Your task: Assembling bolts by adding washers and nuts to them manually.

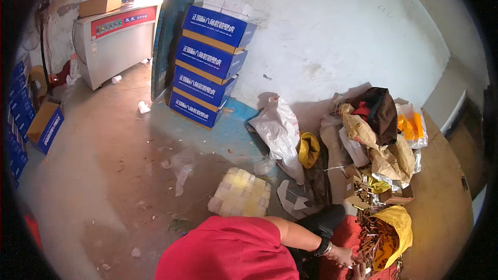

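Observation:
My left arm, in a red sleeve with a black watch and a bracelet, reaches across to the lower right. There my left hand (340, 255) has its fingers bent and drawn together, close to the fingers of my right hand (359, 271). Only part of the right hand shows at the lower edge, its fingers curled. What they pinch between them is too small to make out. Both hands are over a red woven sack (345, 236). Beside them, a heap of brownish, bolt-like metal pieces (369, 228) spills from an open yellow sack (402, 223).
Beyond the heap stands an open cardboard box (398, 196). Brown paper bags (363, 129) and a white sack (277, 132) lean along the wall. A woven, pale seat (241, 193) is left of my leg. Farther off are stacked blue boxes (205, 80) and a grey machine (122, 46).

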A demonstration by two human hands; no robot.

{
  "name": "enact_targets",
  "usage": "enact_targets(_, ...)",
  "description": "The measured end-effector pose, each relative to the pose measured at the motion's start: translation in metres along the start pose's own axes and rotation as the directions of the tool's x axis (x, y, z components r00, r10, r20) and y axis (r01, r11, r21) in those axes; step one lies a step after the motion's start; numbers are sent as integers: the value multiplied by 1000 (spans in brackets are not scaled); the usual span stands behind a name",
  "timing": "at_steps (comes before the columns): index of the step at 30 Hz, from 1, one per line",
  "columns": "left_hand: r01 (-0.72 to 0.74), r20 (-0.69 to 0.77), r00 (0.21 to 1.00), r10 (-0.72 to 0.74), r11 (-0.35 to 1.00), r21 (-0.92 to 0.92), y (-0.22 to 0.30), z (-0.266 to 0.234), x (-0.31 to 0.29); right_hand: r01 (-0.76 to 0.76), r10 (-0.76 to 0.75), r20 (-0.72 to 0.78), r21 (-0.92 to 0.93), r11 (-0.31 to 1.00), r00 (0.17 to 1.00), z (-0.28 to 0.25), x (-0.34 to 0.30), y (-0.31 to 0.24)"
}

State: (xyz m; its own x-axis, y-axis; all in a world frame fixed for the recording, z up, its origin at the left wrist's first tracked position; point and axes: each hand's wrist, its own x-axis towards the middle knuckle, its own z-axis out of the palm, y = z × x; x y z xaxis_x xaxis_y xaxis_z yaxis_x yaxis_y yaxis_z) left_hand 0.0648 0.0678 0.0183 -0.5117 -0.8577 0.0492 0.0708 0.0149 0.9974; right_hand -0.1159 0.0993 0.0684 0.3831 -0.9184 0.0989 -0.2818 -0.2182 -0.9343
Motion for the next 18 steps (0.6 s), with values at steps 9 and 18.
enact_targets(9,166,246,960,-131,978,-129,-48,-1,4,-401,401,-2,33,915,916,-75,-10,35)
enact_targets(18,247,-8,965,-261,923,-296,-57,8,20,-208,200,-244,-7,978,949,-59,27,7)
